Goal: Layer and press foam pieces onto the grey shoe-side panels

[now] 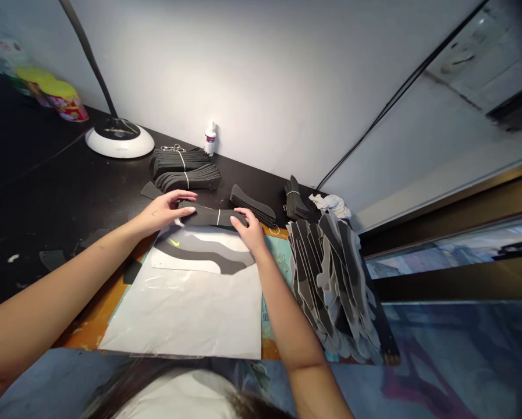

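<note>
My left hand (167, 209) and my right hand (251, 231) grip the two ends of a banded bundle of dark grey cut pieces (206, 217). A thin white band runs round its middle. Thumbs lie on the near face, and the other fingers reach over the far side. Just below the bundle, a flat grey-and-white shoe-upper piece (199, 251) with a small yellow-green swoosh lies on a white sheet (186, 308). Beyond my hands are a loose stack of dark strips (252, 205) and a banded bundle of similar strips (191, 177).
Many layered grey pieces (330, 285) are piled at the right edge. A lamp base (120, 138), a small white bottle (210, 138), another banded bundle (295, 199) and crumpled tissue (330, 205) stand along the wall. Yellow-lidded tubs (64, 100) sit far left.
</note>
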Available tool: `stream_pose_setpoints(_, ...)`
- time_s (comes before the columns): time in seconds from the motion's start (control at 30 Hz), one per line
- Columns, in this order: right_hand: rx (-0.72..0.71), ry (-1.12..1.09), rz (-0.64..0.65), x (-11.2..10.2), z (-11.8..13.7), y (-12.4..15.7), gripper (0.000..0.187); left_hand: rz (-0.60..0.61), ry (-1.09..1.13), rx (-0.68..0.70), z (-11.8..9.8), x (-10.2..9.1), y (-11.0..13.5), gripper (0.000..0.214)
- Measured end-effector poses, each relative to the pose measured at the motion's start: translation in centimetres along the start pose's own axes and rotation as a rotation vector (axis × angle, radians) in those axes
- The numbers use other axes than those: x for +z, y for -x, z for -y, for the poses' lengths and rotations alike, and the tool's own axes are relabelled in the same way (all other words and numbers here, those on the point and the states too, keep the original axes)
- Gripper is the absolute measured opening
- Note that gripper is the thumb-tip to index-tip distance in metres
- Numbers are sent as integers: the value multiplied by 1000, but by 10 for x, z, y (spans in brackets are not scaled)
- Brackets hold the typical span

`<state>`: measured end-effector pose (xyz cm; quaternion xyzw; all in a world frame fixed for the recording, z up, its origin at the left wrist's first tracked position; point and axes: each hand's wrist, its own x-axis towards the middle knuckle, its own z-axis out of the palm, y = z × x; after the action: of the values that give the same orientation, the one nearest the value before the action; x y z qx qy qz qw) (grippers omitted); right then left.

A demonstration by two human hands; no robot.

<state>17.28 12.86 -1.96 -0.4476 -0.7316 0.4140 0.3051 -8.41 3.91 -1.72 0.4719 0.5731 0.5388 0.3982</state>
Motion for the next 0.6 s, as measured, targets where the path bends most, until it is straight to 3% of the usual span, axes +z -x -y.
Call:
stream_pose_setpoints(0.1,-49,105,-17,2,-4,3,29,-22,-356,307,7,3,-3,37)
stream_pose_setpoints(0.17,-82,139,-17,2,-7,3,27,0,-449,406,6,0,-4,33)
stream_pose_setpoints(0.4,-151,155,6,0,-19,-5,23,135,-539,489,2,-12,-5,39)
stream_pose_setpoints(0.6,-168,184,11,0,-20,-4,24,131,-604,526,4,-9,-2,33)
